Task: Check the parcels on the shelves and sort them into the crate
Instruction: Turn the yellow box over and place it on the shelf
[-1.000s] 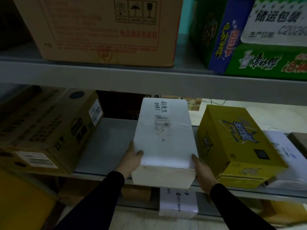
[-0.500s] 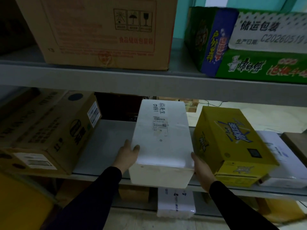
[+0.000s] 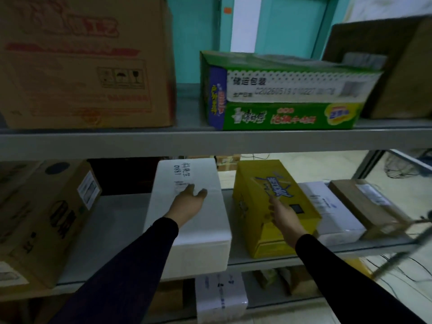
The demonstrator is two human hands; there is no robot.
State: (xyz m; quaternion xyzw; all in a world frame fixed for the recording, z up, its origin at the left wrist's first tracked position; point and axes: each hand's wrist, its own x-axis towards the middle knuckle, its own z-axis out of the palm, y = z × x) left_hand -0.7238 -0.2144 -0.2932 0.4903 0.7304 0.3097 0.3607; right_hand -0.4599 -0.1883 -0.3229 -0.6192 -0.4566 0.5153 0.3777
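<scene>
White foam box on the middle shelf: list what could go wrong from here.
1. The white foam box juts past the shelf edge, and the left hand only rests open on its top without a grip; a nudge could tip it off.
2. The right hand reaches across the yellow carton, which sits askew near the edge and might get shoved into the white parcel beside it.

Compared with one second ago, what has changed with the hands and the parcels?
Both hands let go of the white foam box. The left hand now lies open over its top, near the label; the right hand has moved right, onto the yellow carton. The foam box sits further back on the middle shelf. The other parcels stayed as they were.
</scene>
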